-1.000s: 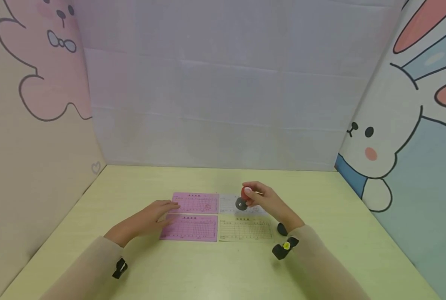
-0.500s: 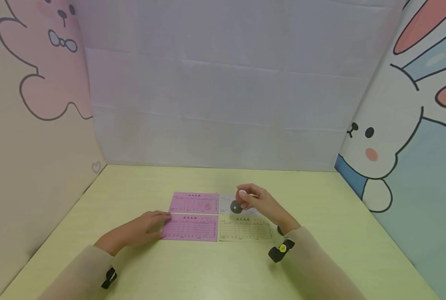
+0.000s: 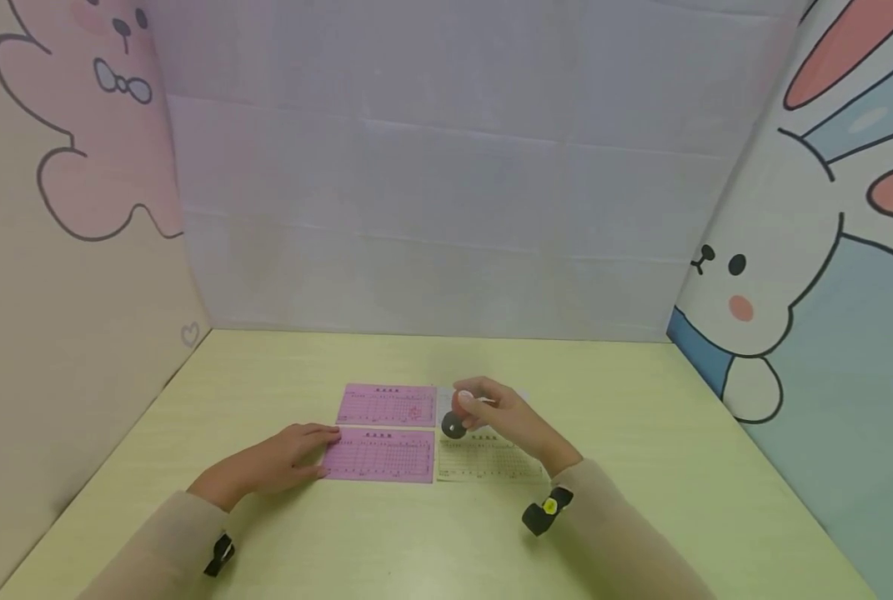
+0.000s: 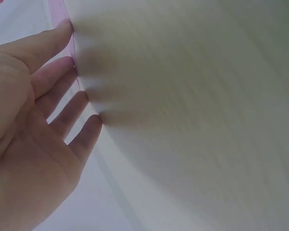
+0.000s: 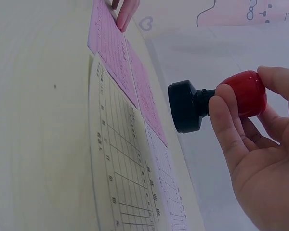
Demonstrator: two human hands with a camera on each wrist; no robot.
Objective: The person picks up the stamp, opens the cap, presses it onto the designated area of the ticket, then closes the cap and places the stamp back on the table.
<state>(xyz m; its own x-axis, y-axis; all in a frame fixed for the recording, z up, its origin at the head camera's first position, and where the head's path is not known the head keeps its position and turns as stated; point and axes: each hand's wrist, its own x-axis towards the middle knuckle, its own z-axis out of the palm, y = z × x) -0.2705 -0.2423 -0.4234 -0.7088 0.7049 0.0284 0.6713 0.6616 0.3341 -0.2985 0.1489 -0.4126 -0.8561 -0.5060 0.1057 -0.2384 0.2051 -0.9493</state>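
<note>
Head view: on the pale yellow-green, wood-grained tabletop (image 3: 386, 533) lay four printed paper forms: a purple-pink rectangular sheet at far left (image 3: 374, 404) with a red mark, a matching purple-pink sheet at near left (image 3: 378, 457), a pale yellow rectangular sheet at near right (image 3: 484, 461) and a white sheet at far right, partly hidden (image 3: 443, 398). Your right hand (image 3: 508, 417) held a hand stamp with a rounded red handle and black round base (image 3: 454, 426) above the right-hand pair. Your left hand (image 3: 277, 461) lay at the near-left sheet's left edge.

Left wrist view: your left fingers were extended and slightly spread, gripping nothing, their tips along a pink paper edge. The paper looked light, thin and easily slid or creased, best steadied with flat fingertips at its margin.

Right wrist view: your right fingers and thumb curled round the glossy red handle, the black base apart from the paper. The stamp seemed light, rigid and perhaps slightly slick; its bulbous handle was the natural grip.
</note>
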